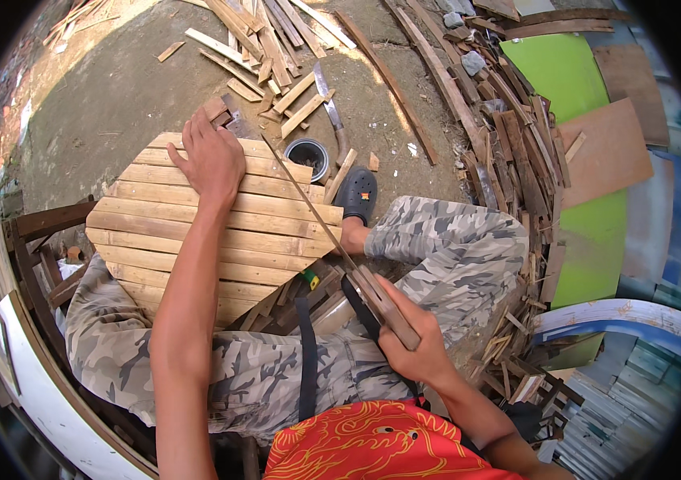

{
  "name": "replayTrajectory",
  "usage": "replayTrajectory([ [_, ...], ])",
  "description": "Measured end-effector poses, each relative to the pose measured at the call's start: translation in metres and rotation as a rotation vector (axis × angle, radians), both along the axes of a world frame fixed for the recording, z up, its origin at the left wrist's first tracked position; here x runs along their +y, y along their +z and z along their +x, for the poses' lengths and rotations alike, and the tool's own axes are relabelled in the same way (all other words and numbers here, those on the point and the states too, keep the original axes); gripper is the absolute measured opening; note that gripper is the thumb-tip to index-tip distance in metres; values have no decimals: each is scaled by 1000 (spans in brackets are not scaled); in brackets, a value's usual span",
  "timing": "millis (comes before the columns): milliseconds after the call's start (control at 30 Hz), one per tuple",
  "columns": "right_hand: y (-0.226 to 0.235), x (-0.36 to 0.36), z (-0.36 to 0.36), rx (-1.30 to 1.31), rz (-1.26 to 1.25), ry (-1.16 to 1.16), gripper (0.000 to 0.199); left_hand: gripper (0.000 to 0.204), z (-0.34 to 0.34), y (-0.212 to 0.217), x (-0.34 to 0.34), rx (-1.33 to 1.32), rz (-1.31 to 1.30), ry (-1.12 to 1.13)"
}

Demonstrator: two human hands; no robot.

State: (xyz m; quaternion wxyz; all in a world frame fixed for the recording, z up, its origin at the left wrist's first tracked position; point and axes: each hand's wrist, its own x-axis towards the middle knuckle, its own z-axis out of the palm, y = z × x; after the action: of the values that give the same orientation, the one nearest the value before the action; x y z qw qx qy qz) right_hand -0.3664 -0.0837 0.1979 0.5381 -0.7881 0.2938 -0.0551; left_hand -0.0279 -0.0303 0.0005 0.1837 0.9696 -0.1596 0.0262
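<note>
The left hand (211, 157) lies flat and unclenched on the slatted bamboo panel (196, 232). The right hand (414, 346) grasps the wooden handle of a long knife (332, 240), blade along the panel's right edge.

the slatted panel (212, 224) is pale tan wood; the trousers (444, 248) are grey camouflage, the shirt (380, 444) red with yellow swirls, the boards (564, 72) bright green.

Bare ground (116, 96) beyond the slatted panel (196, 232) lies open to the upper left; ahead, scattered offcuts (276, 56), a knife (328, 100) and a small tin (308, 156) crowd it; stacked scrap wood (516, 136) walls the right side.
</note>
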Motion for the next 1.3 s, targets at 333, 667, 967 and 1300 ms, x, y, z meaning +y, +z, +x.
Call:
replayTrajectory([
  [333, -114, -43, 182, -75, -26, -43, 62, 55, 2, 3, -2, -10, 27, -6],
  [667, 28, 4, -33, 115, 175, 28, 75, 52, 3, -4, -3, -26, 11, -18],
  [967, -134, -50, 219, 37, 61, -38, 65, 51, 2, 0, -5, -30, -1, -31],
  [1300, 28, -1, -56, 203, 150, 11, 73, 53, 1, -8, -4, -76, 11, -17],
])
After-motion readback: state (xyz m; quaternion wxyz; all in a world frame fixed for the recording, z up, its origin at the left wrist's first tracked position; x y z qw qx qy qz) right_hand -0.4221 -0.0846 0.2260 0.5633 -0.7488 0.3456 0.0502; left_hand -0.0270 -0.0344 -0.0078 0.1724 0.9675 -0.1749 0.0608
